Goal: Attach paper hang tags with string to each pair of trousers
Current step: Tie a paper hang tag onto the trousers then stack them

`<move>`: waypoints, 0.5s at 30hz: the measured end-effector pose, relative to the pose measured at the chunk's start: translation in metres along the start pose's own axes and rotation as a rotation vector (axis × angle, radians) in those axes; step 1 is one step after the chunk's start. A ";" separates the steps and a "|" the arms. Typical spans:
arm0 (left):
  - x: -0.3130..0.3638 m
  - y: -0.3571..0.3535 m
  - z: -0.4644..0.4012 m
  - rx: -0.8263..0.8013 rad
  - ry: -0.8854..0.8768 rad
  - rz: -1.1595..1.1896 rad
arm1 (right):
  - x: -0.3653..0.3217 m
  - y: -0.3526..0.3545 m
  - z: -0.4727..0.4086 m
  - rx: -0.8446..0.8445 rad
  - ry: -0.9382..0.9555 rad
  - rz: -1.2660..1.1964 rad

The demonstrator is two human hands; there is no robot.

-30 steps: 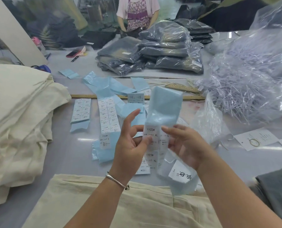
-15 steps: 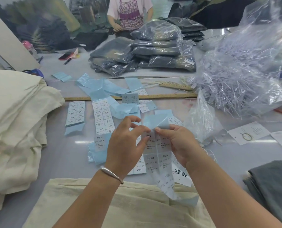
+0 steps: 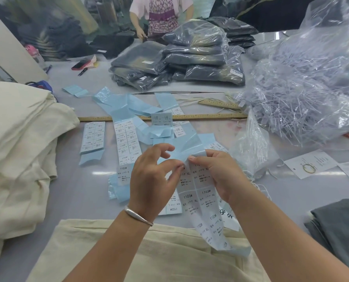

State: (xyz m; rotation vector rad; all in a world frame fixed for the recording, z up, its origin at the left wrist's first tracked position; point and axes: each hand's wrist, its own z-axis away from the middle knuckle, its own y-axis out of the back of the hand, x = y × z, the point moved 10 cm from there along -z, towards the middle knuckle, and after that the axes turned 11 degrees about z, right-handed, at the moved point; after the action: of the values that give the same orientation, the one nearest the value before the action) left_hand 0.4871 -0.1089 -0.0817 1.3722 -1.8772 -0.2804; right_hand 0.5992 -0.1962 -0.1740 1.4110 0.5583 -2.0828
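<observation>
Sticker strip [image 3: 198, 192] printed 1103# XL hangs mid-frame: we pinch its top, left hand [image 3: 151, 180] and right hand [image 3: 218, 174] fingers clamped on it, above cream trousers [image 3: 149, 251] at bottom centre.

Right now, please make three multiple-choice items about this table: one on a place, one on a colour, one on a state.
1. Where does the long wooden ruler lie?
A. Across the table, beyond the label strips
B. On the cream trousers
C. Under the grey cloth at the right

2. What colour is the backing of the label strips?
A. Yellow
B. Light blue
C. Red

3. How is the XL label strip held?
A. Lying flat, untouched
B. Held by one hand only
C. Pinched by both hands

Answers:
1 A: the wooden ruler runs crosswise past the strips.
2 B: the backing is light blue.
3 C: the left hand and the right hand both pinch the XL label strip at its top.
</observation>
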 end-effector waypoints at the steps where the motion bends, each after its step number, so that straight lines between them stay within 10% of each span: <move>1: -0.002 -0.001 0.000 -0.011 0.009 0.017 | -0.001 0.001 -0.001 0.005 0.007 0.013; 15: -0.004 -0.017 -0.011 -0.255 0.052 0.072 | -0.008 0.010 -0.001 0.075 0.004 0.140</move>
State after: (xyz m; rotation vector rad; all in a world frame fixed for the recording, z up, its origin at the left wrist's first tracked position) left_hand 0.5069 -0.1092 -0.0858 1.1278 -1.7749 -0.4283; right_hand 0.6082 -0.2017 -0.1675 1.4529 0.3749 -2.0082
